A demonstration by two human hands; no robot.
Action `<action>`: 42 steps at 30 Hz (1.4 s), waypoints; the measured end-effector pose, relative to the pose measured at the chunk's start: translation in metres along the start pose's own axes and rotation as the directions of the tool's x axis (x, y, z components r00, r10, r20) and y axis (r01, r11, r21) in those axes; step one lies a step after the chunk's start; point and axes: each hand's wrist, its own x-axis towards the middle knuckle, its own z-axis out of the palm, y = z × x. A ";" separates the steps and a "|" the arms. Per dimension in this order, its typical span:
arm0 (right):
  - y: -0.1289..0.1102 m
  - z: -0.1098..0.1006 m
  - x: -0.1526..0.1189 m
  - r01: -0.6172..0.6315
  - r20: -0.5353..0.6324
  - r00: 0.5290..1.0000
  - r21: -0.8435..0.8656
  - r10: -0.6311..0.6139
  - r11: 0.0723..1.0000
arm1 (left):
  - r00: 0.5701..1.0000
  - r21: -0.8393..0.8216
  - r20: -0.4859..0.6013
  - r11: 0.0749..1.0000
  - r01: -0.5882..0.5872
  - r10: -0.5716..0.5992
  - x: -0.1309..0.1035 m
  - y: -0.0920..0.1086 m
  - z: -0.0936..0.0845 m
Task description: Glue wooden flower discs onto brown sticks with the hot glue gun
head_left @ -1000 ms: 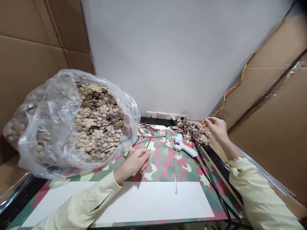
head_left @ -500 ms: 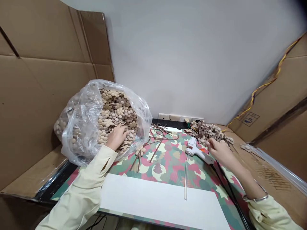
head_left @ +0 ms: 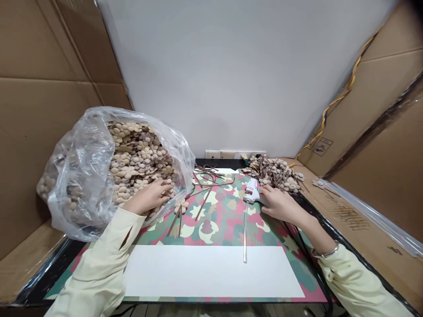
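Note:
My left hand (head_left: 147, 198) is at the mouth of a clear plastic bag (head_left: 79, 163). Its fingers are bent at the lower edge of a heap of beige flower-shaped pieces (head_left: 135, 160), and seem to pinch one of them. Around the handle of a white glue gun (head_left: 251, 191), my right hand (head_left: 279, 204) is closed. A clear glue stick (head_left: 245, 235) projects from the gun towards me, over a white sheet (head_left: 205, 270). Between the hands lies one flower piece (head_left: 180, 206) with brown strips (head_left: 174, 224) beside it.
Loose brown strips (head_left: 208, 176) lie at the back of the patterned table (head_left: 228, 233). Behind the gun is a pile of flowers with brown stems (head_left: 276, 169). Cardboard (head_left: 360, 202) flanks the table, with clear sticks (head_left: 373, 220) on the right. Sockets (head_left: 228, 154) line the wall.
My right hand has come down from beside the flower pile onto the glue gun's handle. My left hand has shifted towards the bag's right edge. The whole view has swung a little.

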 end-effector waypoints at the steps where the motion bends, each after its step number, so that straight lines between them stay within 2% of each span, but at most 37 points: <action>1: -0.002 0.004 0.002 -0.029 -0.004 1.000 -0.019 0.029 0.999 | 1.000 0.027 -0.016 1.000 0.001 0.000 0.000 0.001 0.001; 5: -0.013 0.012 0.006 -0.092 -0.048 0.994 0.043 0.094 0.995 | 0.991 0.060 -0.111 0.995 0.079 -0.072 0.002 0.006 0.002; 10: -0.022 0.008 0.005 -0.074 -0.176 0.980 0.102 0.091 0.992 | 0.969 0.012 -0.202 0.989 0.149 -0.144 0.002 0.009 -0.006; 12: -0.024 0.002 0.003 -0.039 -0.284 0.956 0.142 0.078 0.989 | 0.946 -0.078 -0.283 0.987 0.139 -0.156 0.001 0.016 -0.010; 14: -0.027 -0.006 0.001 -0.003 -0.370 0.925 0.220 0.086 0.975 | 0.904 -0.305 -0.375 0.948 0.087 -0.204 0.000 0.031 -0.014; 15: -0.028 -0.011 -0.001 0.010 -0.387 0.916 0.283 0.104 0.959 | 0.895 -0.437 -0.368 0.897 0.072 -0.251 0.000 0.040 -0.015; 16: -0.030 -0.016 -0.003 0.022 -0.379 0.917 0.358 0.124 0.933 | 0.900 -0.575 -0.319 0.816 0.067 -0.298 -0.001 0.051 -0.016; 18: -0.034 -0.026 -0.008 0.026 -0.287 0.947 0.520 0.146 0.854 | 0.957 -0.796 -0.122 0.602 0.063 -0.263 -0.004 0.074 -0.014; 20: -0.040 -0.035 -0.015 0.003 -0.127 0.986 0.664 0.109 0.748 | 0.987 -0.909 -0.003 0.412 0.065 -0.163 -0.007 0.094 -0.010; 22: -0.047 -0.041 -0.021 -0.017 0.015 1.000 0.770 0.009 0.638 | 0.994 -0.945 0.041 0.319 0.072 -0.105 -0.009 0.107 -0.005; 24: -0.056 -0.045 -0.027 -0.032 0.097 0.992 0.829 -0.086 0.558 | 0.996 -0.954 0.055 0.291 0.072 -0.066 -0.010 0.113 -0.001; 26: -0.063 -0.047 -0.031 -0.041 0.130 0.983 0.845 -0.131 0.533 | 0.996 -0.949 0.065 0.307 0.079 -0.054 -0.010 0.114 0.003; 30: -0.074 -0.047 -0.033 -0.022 0.129 0.978 0.845 -0.164 0.534 | 0.995 -0.931 0.066 0.353 0.088 -0.075 -0.011 0.114 0.010; 35: -0.077 -0.044 -0.033 -0.025 0.133 0.978 0.838 -0.159 0.546 | 0.999 -0.917 0.024 0.397 0.032 -0.023 -0.013 0.119 0.013; 42: -0.075 -0.040 -0.035 -0.064 0.174 0.977 0.785 -0.120 0.617 | 0.998 -0.948 0.065 0.312 0.067 -0.015 -0.014 0.120 0.014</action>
